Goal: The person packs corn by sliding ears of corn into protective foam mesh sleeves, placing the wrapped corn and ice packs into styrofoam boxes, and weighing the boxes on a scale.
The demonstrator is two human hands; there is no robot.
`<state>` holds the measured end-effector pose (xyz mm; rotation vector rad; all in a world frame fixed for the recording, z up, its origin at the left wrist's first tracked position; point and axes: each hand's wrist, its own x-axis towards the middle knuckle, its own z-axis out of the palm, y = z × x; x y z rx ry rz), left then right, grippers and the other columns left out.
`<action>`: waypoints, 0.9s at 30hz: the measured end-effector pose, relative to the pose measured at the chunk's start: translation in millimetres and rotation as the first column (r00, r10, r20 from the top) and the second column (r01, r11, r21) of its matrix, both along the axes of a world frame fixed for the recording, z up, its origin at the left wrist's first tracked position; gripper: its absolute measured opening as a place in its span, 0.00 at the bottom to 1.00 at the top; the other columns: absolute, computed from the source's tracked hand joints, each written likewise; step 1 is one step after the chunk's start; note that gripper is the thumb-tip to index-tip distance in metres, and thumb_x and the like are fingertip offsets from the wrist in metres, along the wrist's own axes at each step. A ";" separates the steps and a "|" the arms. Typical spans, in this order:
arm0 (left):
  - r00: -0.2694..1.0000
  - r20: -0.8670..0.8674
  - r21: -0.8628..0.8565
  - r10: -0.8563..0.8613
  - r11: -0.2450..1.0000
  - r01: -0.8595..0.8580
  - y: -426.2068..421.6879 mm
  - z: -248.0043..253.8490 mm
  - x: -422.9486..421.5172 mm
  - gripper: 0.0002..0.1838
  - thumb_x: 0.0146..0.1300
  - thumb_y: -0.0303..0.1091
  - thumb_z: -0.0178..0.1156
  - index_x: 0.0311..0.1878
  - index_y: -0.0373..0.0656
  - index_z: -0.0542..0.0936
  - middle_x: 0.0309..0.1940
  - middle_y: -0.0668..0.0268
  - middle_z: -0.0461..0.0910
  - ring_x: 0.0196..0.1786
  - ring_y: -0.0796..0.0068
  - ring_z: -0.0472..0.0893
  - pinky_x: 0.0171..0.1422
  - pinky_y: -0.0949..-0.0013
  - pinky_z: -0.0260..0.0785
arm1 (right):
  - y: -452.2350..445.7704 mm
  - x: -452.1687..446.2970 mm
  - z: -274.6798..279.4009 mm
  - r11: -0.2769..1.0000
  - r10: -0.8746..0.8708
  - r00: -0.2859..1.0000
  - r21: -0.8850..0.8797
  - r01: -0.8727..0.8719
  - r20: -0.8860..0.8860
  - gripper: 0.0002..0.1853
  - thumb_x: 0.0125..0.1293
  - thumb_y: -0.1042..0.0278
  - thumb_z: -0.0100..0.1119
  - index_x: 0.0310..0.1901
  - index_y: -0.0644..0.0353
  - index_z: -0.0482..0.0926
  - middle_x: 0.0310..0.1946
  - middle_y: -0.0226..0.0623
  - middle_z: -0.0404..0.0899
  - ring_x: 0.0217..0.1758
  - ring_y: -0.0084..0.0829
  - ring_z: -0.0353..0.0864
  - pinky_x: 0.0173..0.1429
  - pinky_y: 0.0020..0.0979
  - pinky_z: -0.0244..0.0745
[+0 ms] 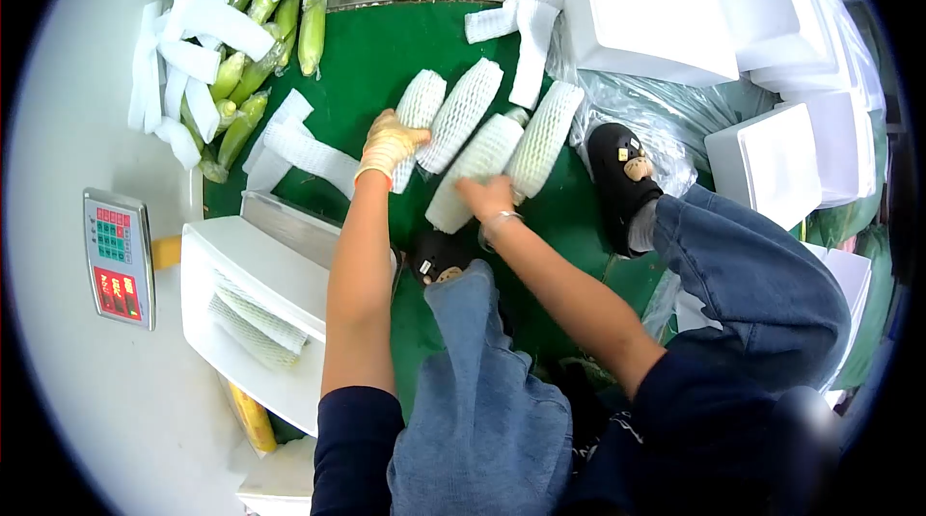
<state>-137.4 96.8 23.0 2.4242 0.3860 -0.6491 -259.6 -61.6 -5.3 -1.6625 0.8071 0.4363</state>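
Note:
Four-sided foam-net sleeves aside, several long pieces of produce in white foam-net sleeves lie side by side on the green floor. My left hand (389, 142), in a pale yellowish glove, grips the leftmost sleeved piece (422, 99) by its lower side. Beside it lies another sleeved piece (463, 116), which neither hand holds. My right hand (487, 198) is closed on the lower part of a sleeved piece (477, 161). To its right rests one more sleeved piece (547, 135). The sleeves hide most of what is inside.
Green, film-wrapped produce resembling corn ears (313, 34) and loose foam sleeves (217, 24) lie at upper left. A white foam box (256, 270) holding sleeved pieces stands left, near a scale (119, 258). White foam boxes (646, 10) and plastic sheeting (656, 116) are at right.

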 end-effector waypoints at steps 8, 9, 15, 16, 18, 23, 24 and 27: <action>0.951 -0.216 -0.436 0.223 0.849 -0.298 20.9 17.2 4.0 0.47 0.35 0.37 0.71 0.60 0.25 0.63 0.49 0.47 0.77 0.46 0.57 0.80 0.51 0.62 0.73 | -108.8 36.2 32.9 0.680 0.261 0.949 -0.732 -0.049 0.179 0.43 0.45 0.57 0.71 0.54 0.77 0.58 0.48 0.62 0.63 0.51 0.57 0.68 0.53 0.44 0.69; 0.965 -0.169 -0.557 0.199 0.789 -0.260 21.4 23.8 10.5 0.43 0.38 0.35 0.70 0.59 0.27 0.65 0.47 0.50 0.77 0.45 0.59 0.79 0.51 0.63 0.72 | -110.2 37.4 7.1 0.748 0.169 0.977 -0.662 -0.041 0.131 0.43 0.43 0.54 0.72 0.52 0.76 0.58 0.51 0.65 0.61 0.52 0.59 0.68 0.55 0.44 0.69; 0.975 0.033 -0.348 -0.221 0.912 0.218 -13.2 36.9 58.9 0.34 0.41 0.43 0.66 0.52 0.31 0.73 0.47 0.52 0.78 0.46 0.63 0.79 0.52 0.67 0.69 | -97.3 43.4 53.0 0.920 -0.110 0.958 -0.336 0.199 0.266 0.44 0.43 0.55 0.70 0.56 0.75 0.58 0.46 0.58 0.75 0.49 0.45 0.79 0.53 0.39 0.72; 0.978 0.040 -0.345 -0.203 0.916 0.204 -17.4 36.4 59.8 0.34 0.41 0.43 0.66 0.52 0.31 0.73 0.47 0.52 0.78 0.46 0.63 0.79 0.52 0.67 0.69 | -97.2 42.8 63.5 0.967 -0.109 0.925 -0.176 0.183 0.364 0.39 0.45 0.58 0.68 0.54 0.75 0.61 0.45 0.56 0.76 0.46 0.41 0.80 0.50 0.36 0.74; 0.973 -0.161 -0.413 -0.164 0.907 0.085 -21.8 33.3 42.8 0.37 0.41 0.46 0.66 0.54 0.31 0.72 0.48 0.54 0.77 0.50 0.64 0.77 0.55 0.68 0.67 | -93.6 53.8 77.6 0.998 0.056 0.910 -0.057 -0.035 0.410 0.33 0.46 0.61 0.68 0.49 0.75 0.66 0.42 0.52 0.78 0.42 0.39 0.81 0.46 0.34 0.75; 0.960 -0.223 -0.957 -0.168 0.223 -0.184 -5.2 -49.9 21.7 0.16 0.67 0.31 0.45 0.55 0.40 0.74 0.52 0.67 0.76 0.58 0.71 0.72 0.67 0.70 0.59 | -69.4 106.6 41.9 0.831 0.141 0.986 0.532 -0.166 0.088 0.27 0.48 0.66 0.65 0.50 0.71 0.72 0.42 0.41 0.78 0.45 0.35 0.78 0.49 0.37 0.72; 0.968 -0.250 -0.902 -0.017 0.369 -0.226 -21.8 -23.4 8.4 0.17 0.67 0.33 0.45 0.55 0.41 0.75 0.53 0.67 0.76 0.58 0.72 0.71 0.67 0.69 0.60 | -65.5 100.2 36.9 0.795 0.032 0.990 0.597 -0.107 0.136 0.26 0.50 0.68 0.64 0.51 0.70 0.72 0.42 0.41 0.78 0.45 0.36 0.77 0.50 0.37 0.73; 0.943 -0.140 -0.822 0.301 0.495 -0.280 -35.7 72.5 -16.1 0.24 0.56 0.44 0.56 0.52 0.38 0.76 0.47 0.60 0.78 0.52 0.67 0.74 0.58 0.67 0.64 | -66.4 85.1 77.9 0.804 0.071 0.933 0.533 -0.262 0.352 0.25 0.50 0.73 0.58 0.53 0.67 0.70 0.43 0.40 0.77 0.46 0.35 0.77 0.52 0.35 0.74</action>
